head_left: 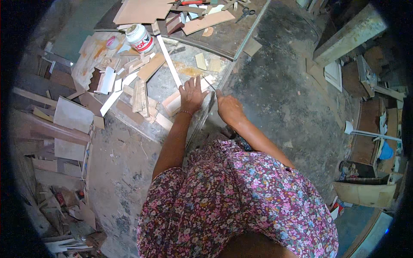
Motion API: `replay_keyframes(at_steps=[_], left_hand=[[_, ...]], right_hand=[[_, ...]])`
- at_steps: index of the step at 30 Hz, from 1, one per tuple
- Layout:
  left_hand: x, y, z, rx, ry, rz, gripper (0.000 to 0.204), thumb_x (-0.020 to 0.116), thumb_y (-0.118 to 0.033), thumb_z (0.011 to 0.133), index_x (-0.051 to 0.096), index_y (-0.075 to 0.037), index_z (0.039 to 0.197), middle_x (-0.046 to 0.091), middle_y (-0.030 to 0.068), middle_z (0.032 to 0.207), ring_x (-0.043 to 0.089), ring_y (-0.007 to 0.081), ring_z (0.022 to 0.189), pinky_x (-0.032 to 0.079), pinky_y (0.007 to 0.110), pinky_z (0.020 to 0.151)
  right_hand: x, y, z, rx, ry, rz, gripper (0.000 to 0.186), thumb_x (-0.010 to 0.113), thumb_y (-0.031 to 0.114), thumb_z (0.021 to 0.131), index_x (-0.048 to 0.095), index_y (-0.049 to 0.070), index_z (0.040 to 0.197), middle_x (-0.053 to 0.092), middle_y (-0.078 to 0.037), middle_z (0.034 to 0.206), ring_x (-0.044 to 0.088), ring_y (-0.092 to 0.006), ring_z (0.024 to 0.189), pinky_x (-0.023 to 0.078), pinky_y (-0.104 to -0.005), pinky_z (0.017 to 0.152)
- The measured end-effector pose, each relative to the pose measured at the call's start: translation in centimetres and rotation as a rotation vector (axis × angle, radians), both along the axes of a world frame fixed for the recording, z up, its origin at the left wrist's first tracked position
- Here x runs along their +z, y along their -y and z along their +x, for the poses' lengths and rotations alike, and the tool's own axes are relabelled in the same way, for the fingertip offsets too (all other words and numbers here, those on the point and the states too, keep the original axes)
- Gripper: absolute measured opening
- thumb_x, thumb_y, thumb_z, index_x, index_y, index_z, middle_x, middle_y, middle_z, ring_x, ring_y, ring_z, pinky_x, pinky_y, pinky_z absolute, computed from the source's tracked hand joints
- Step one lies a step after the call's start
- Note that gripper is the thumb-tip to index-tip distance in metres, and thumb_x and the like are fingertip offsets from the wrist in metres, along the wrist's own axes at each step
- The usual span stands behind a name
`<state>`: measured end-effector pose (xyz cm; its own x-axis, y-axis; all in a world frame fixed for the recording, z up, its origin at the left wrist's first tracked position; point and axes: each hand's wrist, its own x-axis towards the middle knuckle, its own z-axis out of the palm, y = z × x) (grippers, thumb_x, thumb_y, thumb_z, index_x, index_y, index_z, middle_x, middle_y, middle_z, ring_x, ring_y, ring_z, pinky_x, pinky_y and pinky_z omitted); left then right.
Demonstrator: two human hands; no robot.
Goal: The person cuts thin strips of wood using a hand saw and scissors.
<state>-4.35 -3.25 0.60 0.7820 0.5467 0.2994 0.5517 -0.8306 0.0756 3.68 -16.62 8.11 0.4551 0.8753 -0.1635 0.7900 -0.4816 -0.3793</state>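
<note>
1. We saw the left hand (191, 95) lying flat, fingers spread, palm down on a pale wood piece (175, 102) near the edge of the worktable (165, 84); it pressed rather than gripped.
2. We noted the right hand (228, 107) closed around a thin, dark, blade-like tool (209, 83), whose tip reached just beside the left fingertips. We could not tell what kind of tool it was.
3. The wood piece sat at the table's near corner, touching other offcuts (140, 95) stacked to its left.
4. A long pale strip (168, 61) ran diagonally from the far side toward the left hand.
5. A white glue jar (140, 38) with a red label stood farther back, well apart from both hands.
6. Scissors (245, 13) lay on a dark board at the far edge.
7. Scrap boards (71, 114) littered the dusty floor (275, 94) at left.
</note>
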Motion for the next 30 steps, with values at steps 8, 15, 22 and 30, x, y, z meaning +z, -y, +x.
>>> replay_keyframes(at_steps=[8,15,22,30], left_hand=[[0.3,1.0,1.8,0.094,-0.028,0.116,0.060,0.054,-0.045,0.068,0.042,-0.005,0.111,0.047,0.0095,0.092,0.045,0.0222,0.081,0.034,0.038,0.065],[-0.7,0.7,1.1,0.110,0.104,0.065,0.058,0.055,-0.039,0.070,0.040,-0.003,0.114,0.047,0.0120,0.096,0.044,0.0246,0.089,0.032,0.043,0.073],[-0.8,2.2,2.7,0.363,0.021,-0.020,0.067,0.056,-0.039,0.064,0.037,0.001,0.114,0.044,0.0151,0.102,0.039,0.0277,0.101,0.020,0.061,0.081],[-0.1,1.7,0.8,0.200,-0.023,-0.127,0.079,0.064,-0.045,0.058,0.033,-0.001,0.118,0.045,0.0109,0.100,0.042,0.0256,0.095,0.026,0.054,0.080]], right_hand=[[0.2,-0.1,1.9,0.026,0.018,-0.042,0.038,0.038,0.002,0.073,0.042,0.000,0.111,0.056,-0.023,0.072,0.057,-0.0352,0.067,0.046,-0.0434,0.059],[-0.1,-0.5,2.4,0.099,-0.007,-0.039,0.042,0.038,0.002,0.073,0.040,0.002,0.114,0.057,-0.022,0.075,0.057,-0.0354,0.069,0.046,-0.0432,0.062],[0.6,-0.1,2.7,0.118,0.012,-0.018,0.031,0.037,0.005,0.077,0.043,-0.003,0.107,0.057,-0.022,0.073,0.058,-0.0350,0.074,0.046,-0.0415,0.063],[1.0,0.4,2.6,0.134,-0.047,-0.090,0.046,0.037,0.002,0.074,0.037,0.006,0.119,0.056,-0.023,0.079,0.056,-0.0367,0.074,0.045,-0.0441,0.063]])
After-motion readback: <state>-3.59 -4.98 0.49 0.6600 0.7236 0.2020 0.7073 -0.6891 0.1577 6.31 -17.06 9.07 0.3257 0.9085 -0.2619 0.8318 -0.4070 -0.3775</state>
